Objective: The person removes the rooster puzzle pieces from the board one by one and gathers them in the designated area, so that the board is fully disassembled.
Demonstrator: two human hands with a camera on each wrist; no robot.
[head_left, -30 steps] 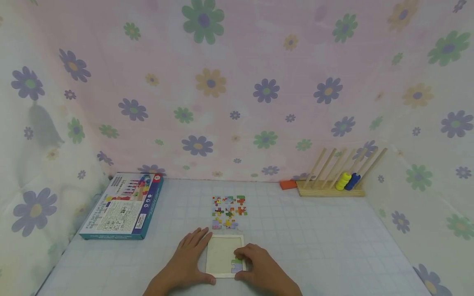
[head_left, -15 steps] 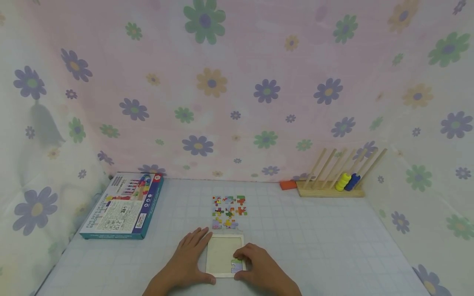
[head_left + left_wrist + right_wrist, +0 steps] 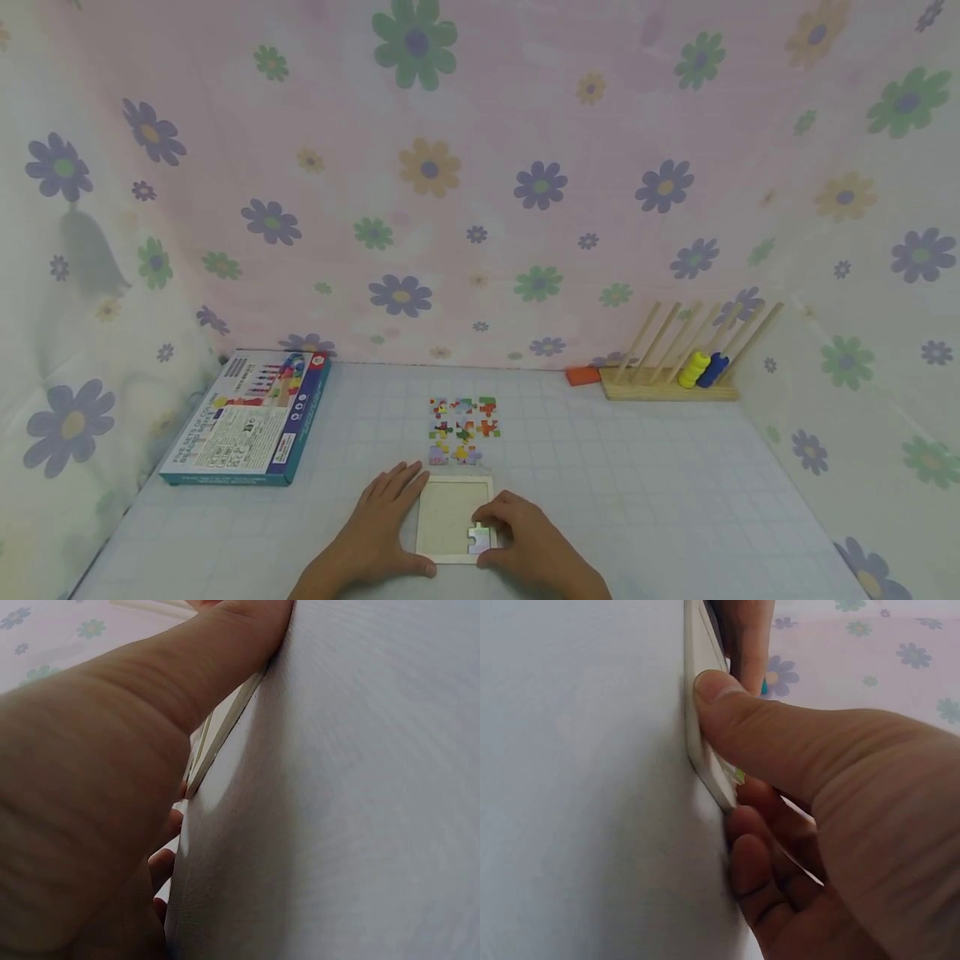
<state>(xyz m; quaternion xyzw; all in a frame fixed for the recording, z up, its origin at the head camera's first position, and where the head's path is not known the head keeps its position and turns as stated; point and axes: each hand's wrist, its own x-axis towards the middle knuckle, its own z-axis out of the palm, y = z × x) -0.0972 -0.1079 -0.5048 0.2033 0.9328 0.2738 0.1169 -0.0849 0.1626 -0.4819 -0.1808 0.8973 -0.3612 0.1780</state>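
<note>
A square wooden puzzle tray lies on the table between the two hands. My left hand rests along its left side with extended fingers, the thumb near the lower left corner. At the tray's lower right corner sits a jigsaw piece, pale with glare. My right hand holds this piece with curled fingers at its upper edge and the thumb low down. In the right wrist view, the thumb presses on the tray's rim, and a bit of the piece shows green behind it.
Several jigsaw pieces lie in rows just beyond the tray. A boxed bead toy set is at the left. At the back right stand a wooden peg rack with yellow and blue beads and a flat orange block.
The jigsaw piece has shifted slightly at the corner; its green and purple face now looks washed out by glare, as if tilted. Both hands stay almost in place.
</note>
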